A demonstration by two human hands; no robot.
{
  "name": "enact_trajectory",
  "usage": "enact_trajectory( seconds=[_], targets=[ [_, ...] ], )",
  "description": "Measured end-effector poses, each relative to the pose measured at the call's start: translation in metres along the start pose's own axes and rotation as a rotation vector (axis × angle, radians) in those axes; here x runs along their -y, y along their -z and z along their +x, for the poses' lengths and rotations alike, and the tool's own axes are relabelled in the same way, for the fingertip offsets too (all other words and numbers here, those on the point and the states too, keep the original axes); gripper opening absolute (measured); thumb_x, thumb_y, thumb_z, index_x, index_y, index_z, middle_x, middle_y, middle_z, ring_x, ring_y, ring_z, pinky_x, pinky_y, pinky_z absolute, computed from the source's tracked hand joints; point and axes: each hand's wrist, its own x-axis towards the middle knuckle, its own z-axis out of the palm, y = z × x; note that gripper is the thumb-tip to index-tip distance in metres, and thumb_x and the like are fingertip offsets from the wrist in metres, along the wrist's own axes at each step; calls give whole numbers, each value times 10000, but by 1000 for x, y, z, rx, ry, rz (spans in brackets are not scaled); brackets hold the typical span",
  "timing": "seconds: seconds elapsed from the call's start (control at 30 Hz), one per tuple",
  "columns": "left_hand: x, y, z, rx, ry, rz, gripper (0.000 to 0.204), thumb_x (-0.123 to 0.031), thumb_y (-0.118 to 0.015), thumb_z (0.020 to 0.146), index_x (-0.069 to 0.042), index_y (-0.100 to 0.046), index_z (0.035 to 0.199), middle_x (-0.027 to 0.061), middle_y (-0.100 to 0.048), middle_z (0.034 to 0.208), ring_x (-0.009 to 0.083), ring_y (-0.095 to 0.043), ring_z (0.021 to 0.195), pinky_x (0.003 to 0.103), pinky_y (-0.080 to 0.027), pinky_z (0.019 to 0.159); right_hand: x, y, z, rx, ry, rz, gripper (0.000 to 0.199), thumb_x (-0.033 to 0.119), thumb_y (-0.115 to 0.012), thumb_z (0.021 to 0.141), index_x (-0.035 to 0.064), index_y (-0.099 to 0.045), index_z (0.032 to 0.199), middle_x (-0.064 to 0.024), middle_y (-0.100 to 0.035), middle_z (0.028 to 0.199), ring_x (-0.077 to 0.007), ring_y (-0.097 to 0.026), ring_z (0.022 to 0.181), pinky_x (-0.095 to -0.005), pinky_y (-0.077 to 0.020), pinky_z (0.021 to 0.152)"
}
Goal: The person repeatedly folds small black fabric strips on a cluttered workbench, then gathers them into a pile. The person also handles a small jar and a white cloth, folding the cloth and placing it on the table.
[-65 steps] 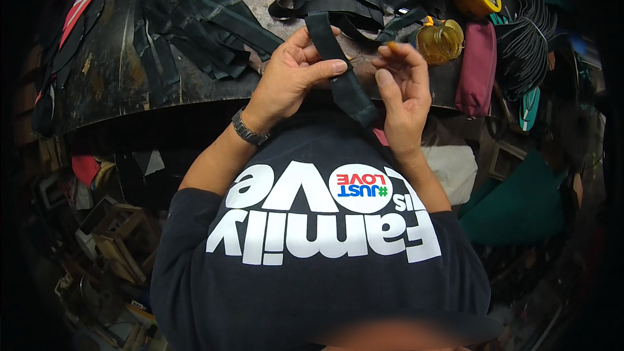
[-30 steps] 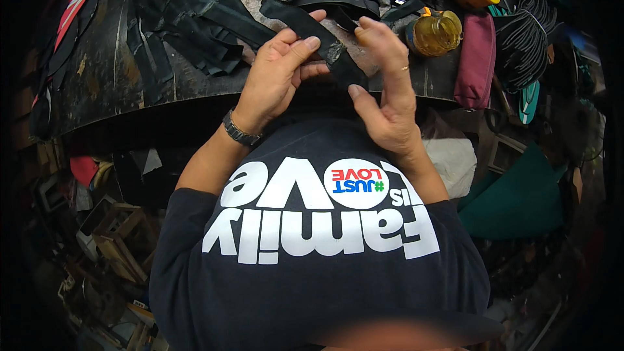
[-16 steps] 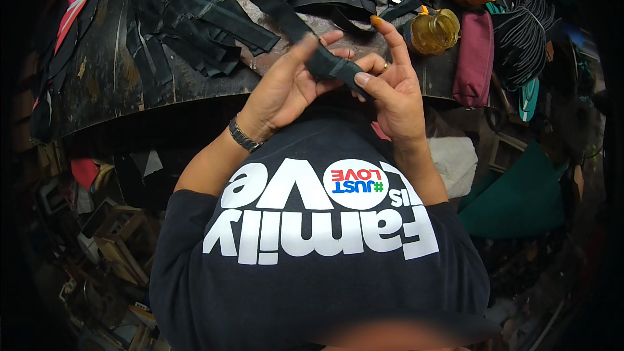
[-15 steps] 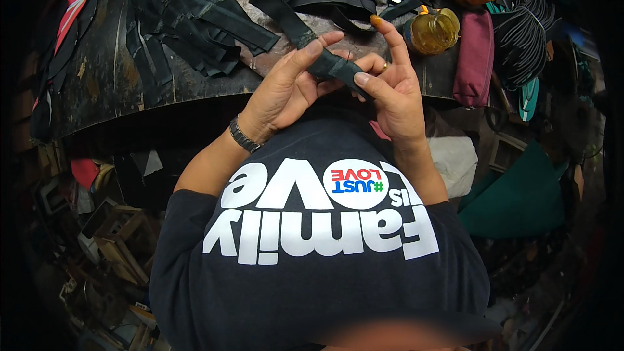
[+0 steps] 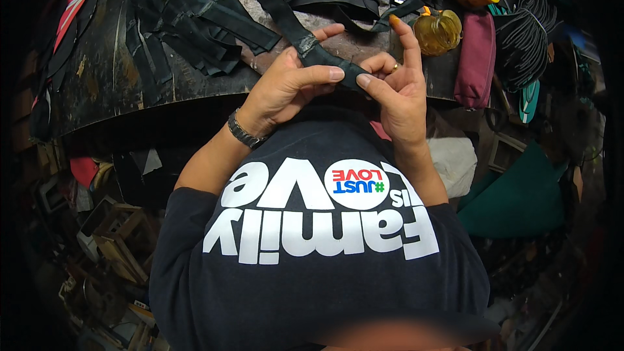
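Long black flat rubber strap (image 5: 305, 42): pinched at its near end by left hand (image 5: 286, 88) and right hand (image 5: 396, 94), fingertips closed, index finger raised. Since a second ago, the strap has been drawn nearer the chest, its far end trailing on the dark worn surface (image 5: 104, 84). Handling is judged underway.

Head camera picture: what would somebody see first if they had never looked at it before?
First, the two hands in the middle: the left hand and right hand pinch a flat black strap between their fingertips, above the dark worn workbench. To the left lies a heap of more black straps. At upper right sit a yellow see-through jar and a maroon pouch.
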Motion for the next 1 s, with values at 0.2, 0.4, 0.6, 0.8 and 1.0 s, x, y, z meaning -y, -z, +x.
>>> enact_trajectory(
  seconds=[0.2, 0.4, 0.6, 0.8, 1.0],
  targets=[
    [4, 0, 2, -2, -223, 62, 815, 57, -716, 835, -104, -331, 1535, 71, -694, 1081, 105, -666, 972, 242, -548, 868, -10, 0, -1, -73, 110, -233, 566, -57, -669, 867, 19, -467, 1390, -117, -587, 1142, -123, -609, 994, -248, -489, 897],
    [7, 0, 4, -4, -320, 173, 813, 65, -716, 836, -80, -325, 1534, 63, -701, 1091, 89, -659, 937, 226, -542, 836, -9, -2, 3, -76, 366, -587, 285, -64, -686, 836, 6, -696, 1112, -109, -546, 1229, -167, -597, 1018, -281, -494, 893],
    [6, 1, 0, 1, -205, 58, 767, 20, -723, 854, -79, -359, 1522, 24, -683, 1030, 63, -638, 903, 203, -520, 779, -13, -3, 7, -58, 549, -716, 333, -105, -689, 779, 59, -758, 1061, -111, -566, 1232, -176, -594, 933, -283, -505, 804],
    [9, 4, -2, 5, -107, -148, 698, -52, -705, 909, -90, -370, 1520, -3, -646, 1102, 40, -630, 940, 186, -535, 768, -16, 5, 11, -8, 793, -993, 425, -90, -738, 689, 101, -779, 1066, -125, -590, 1239, -223, -594, 904, -312, -510, 775],
    [-8, 4, -12, -12, -198, -74, 774, 54, -695, 884, -100, -314, 1540, 73, -643, 1209, 110, -662, 986, 226, -572, 785, -9, -7, 15, 183, 611, -546, 390, -152, -601, 762, 58, -770, 1044, -145, -529, 1330, -270, -579, 1166, -371, -470, 1015]
  ],
)
